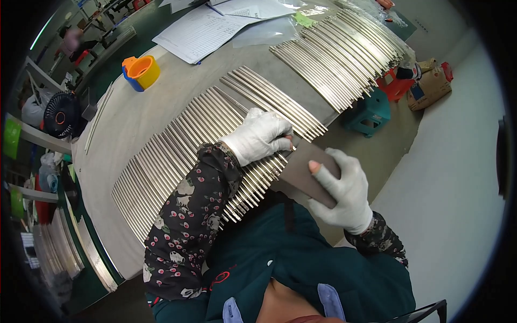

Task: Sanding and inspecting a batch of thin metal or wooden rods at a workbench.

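A long row of thin silver metal rods (177,151) lies side by side across a grey-covered table (134,113). My left hand (261,134), in a white glove, presses down on the rods near the row's right part, fingers curled. My right hand (344,191), in a white glove with a bare fingertip, grips a dark brown flat sheet (307,172) at the rods' near ends by the table edge. A second batch of rods (344,54) lies farther right on the table.
An orange cup with a blue handle (141,71) stands at the table's far side. Paper sheets (207,27) lie beyond the rods. A teal stool (371,113), a red stool (396,83) and a cardboard box (431,86) are on the floor. A black fan (59,116) sits left.
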### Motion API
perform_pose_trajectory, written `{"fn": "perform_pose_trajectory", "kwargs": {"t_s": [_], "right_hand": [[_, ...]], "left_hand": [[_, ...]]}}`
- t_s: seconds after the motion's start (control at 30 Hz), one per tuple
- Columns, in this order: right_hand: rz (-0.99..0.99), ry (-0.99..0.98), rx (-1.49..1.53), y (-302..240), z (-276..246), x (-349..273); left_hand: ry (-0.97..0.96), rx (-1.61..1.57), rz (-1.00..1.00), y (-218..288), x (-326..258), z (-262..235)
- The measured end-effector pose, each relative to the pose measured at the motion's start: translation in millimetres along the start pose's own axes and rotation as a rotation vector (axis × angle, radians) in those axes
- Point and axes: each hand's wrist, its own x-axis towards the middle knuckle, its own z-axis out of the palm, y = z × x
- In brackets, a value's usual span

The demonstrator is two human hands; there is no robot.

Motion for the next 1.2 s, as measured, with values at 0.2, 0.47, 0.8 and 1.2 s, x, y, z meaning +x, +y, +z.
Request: {"fn": "perform_pose_trajectory", "kwargs": {"t_s": [0.2, 0.47, 0.8, 1.2], "right_hand": [[0.141, 0.176, -0.422, 19.2, -14.3, 14.3], [0.196, 0.133, -0.451, 21.0, -11.7, 19.9], [-0.031, -0.123, -0.162, 4.9, -7.2, 2.0], [0.161, 0.128, -0.335, 25.2, -13.8, 1.2]], "left_hand": [[-0.037, -0.038, -0.039, -2.1, 0.6, 1.0], [-0.055, -0.013, -0.077, 2.3, -0.7, -4.7], [-0.034, -0.045, -0.046, -1.0, 0.8, -1.5], [-0.048, 0.013, -0.044, -1.5, -0.8, 0.1]]}}
